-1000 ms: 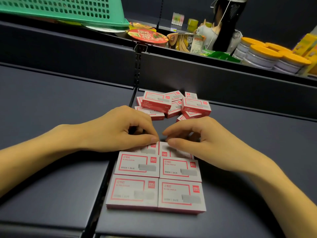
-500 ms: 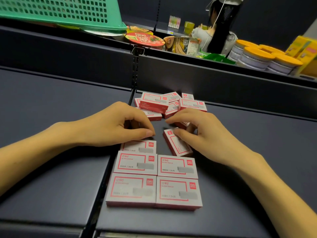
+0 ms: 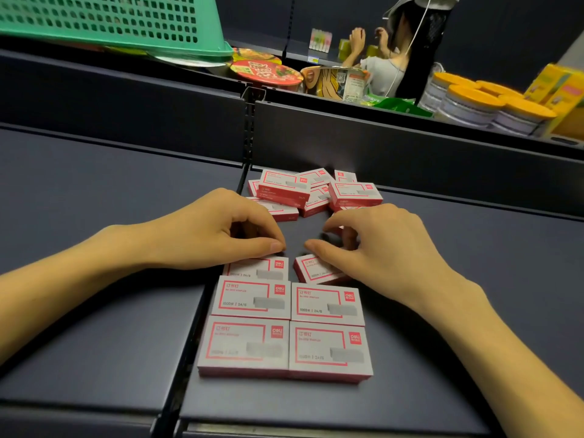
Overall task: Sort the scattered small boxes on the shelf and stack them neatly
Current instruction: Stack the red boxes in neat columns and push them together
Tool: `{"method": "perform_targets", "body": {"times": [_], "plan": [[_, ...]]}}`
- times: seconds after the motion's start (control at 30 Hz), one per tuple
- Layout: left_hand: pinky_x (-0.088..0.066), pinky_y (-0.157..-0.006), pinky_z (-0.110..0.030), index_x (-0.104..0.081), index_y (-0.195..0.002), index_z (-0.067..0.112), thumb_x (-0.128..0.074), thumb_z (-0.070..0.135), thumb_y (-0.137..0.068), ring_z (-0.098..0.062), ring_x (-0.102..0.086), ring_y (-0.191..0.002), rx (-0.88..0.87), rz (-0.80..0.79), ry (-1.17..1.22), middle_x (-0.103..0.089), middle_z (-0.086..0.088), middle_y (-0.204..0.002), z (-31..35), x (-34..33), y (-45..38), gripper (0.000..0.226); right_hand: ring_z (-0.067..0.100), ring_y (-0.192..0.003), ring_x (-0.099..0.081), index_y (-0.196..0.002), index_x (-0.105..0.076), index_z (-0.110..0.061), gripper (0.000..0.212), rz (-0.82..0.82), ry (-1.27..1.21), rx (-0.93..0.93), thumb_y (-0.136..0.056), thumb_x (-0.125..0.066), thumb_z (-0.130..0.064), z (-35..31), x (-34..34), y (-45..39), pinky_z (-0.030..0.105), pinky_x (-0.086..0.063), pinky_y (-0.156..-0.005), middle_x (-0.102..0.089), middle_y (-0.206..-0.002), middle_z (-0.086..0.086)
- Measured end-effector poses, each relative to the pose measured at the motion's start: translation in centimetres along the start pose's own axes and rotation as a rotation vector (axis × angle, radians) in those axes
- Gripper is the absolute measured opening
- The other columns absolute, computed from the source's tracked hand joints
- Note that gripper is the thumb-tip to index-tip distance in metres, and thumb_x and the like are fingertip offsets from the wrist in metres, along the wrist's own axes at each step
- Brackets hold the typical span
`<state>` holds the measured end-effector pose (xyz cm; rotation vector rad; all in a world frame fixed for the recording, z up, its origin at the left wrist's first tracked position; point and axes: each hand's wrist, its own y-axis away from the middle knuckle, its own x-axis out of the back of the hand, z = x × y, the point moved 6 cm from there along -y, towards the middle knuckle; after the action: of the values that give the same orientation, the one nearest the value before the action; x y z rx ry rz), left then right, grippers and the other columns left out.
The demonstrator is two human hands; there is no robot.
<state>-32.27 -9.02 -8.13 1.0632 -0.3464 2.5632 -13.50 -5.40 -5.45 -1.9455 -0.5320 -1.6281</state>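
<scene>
Small boxes: flat rectangular cartons, pale grey-white top face with a red outline frame, a red logo square in the upper right corner, red side walls. Printed line "1000 | 24/6" legible on several; a grey rectangle sits at the lower right of each face.

Arranged group [image 3: 286,327] lies on the dark shelf [image 3: 94,295], near its front edge: four boxes in a two-by-two block, edges touching, faces up, print aligned the same way. The block straddles the seam between two shelf panels.

Behind that block, a third row is partly formed. Left box of the third row [image 3: 257,268] lies square against the block; the left hand [image 3: 218,232] rests over its far part, fingers curled, thumb tip and forefinger tip meeting at the box's far edge. Right box of the third row [image 3: 316,270] lies skewed, rotated out of line, a gap between it and its left neighbour. The right hand [image 3: 376,245] covers its right part, thumb laid along its top edge, fingers curled down behind; a pinch on the box, as far as visible.

Loose pile [image 3: 313,192] sits further back against the shelf's rear wall: boxes overlapping at mixed angles, some tilted on others.

Upper shelf beyond: green perforated basket [image 3: 110,23], instant-noodle bowls [image 3: 265,71], yellow-lidded jars [image 3: 483,101]. Another person [image 3: 395,52] stands behind.
</scene>
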Motion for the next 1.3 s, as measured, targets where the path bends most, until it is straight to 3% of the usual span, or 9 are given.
{"method": "perform_targets", "body": {"times": [0.27,0.43,0.63,1.1,1.2,1.3], "plan": [[-0.06,-0.076,-0.023,-0.075,-0.107,0.029,-0.066,0.035,-0.092,-0.004,-0.072,-0.095,0.003,-0.029,0.01,-0.074,0.018,-0.099,0.1,0.0,0.1,0.019,0.004,-0.072,-0.06,-0.086,-0.079,-0.033,0.06,0.028,-0.027,-0.009,-0.078,-0.041,-0.079,0.6,0.4,0.1,0.022,-0.052,-0.065,-0.066,-0.077,-0.02],[-0.054,-0.065,-0.021,-0.077,-0.103,0.031,-0.072,0.034,-0.089,-0.014,-0.069,-0.082,-0.018,-0.041,-0.015,-0.073,0.016,-0.088,0.5,-0.2,0.0,0.015,-0.001,-0.08,-0.062,-0.089,-0.075,-0.04,0.033,-0.115,-0.179,0.008,-0.079,-0.06,-0.069,0.1,-0.3,0.2,0.018,-0.052,-0.066,-0.065,-0.083,-0.027],[-0.054,-0.064,-0.025,-0.077,-0.098,0.034,-0.072,0.037,-0.088,-0.017,-0.067,-0.081,-0.027,-0.05,-0.014,-0.073,0.016,-0.088,0.4,-0.3,0.1,0.012,-0.003,-0.083,-0.067,-0.094,-0.077,-0.035,0.012,-0.223,-0.459,0.031,-0.087,-0.07,-0.043,-0.6,-1.0,0.5,0.017,-0.055,-0.066,-0.071,-0.085,-0.022],[-0.052,-0.063,-0.023,-0.076,-0.093,0.034,-0.072,0.033,-0.089,-0.015,-0.065,-0.076,-0.026,-0.012,-0.067,-0.072,0.015,-0.085,0.5,-0.5,0.0,0.006,0.001,-0.085,-0.07,-0.098,-0.08,-0.025,0.014,-0.23,-0.58,0.051,-0.088,-0.074,-0.032,-0.4,-1.5,0.3,0.015,-0.055,-0.068,-0.074,-0.088,-0.017],[-0.056,-0.067,-0.024,-0.077,-0.097,0.031,-0.072,0.032,-0.09,-0.013,-0.068,-0.08,-0.032,-0.003,-0.063,-0.074,0.014,-0.089,0.8,-0.4,0.0,0.008,0.002,-0.086,-0.069,-0.097,-0.08,-0.025,0.014,-0.133,-0.606,0.06,-0.087,-0.075,-0.033,-0.5,-0.8,0.3,0.015,-0.054,-0.069,-0.074,-0.087,-0.017],[-0.056,-0.071,-0.023,-0.077,-0.103,0.025,-0.07,0.029,-0.092,-0.012,-0.071,-0.084,-0.03,0.164,0.034,-0.075,0.012,-0.094,0.7,1.0,0.0,0.013,0.002,-0.088,-0.068,-0.099,-0.078,-0.027,0.013,0.18,-0.631,0.004,-0.09,-0.071,-0.033,1.3,1.3,0.0,0.018,-0.057,-0.071,-0.073,-0.091,-0.02]]}}
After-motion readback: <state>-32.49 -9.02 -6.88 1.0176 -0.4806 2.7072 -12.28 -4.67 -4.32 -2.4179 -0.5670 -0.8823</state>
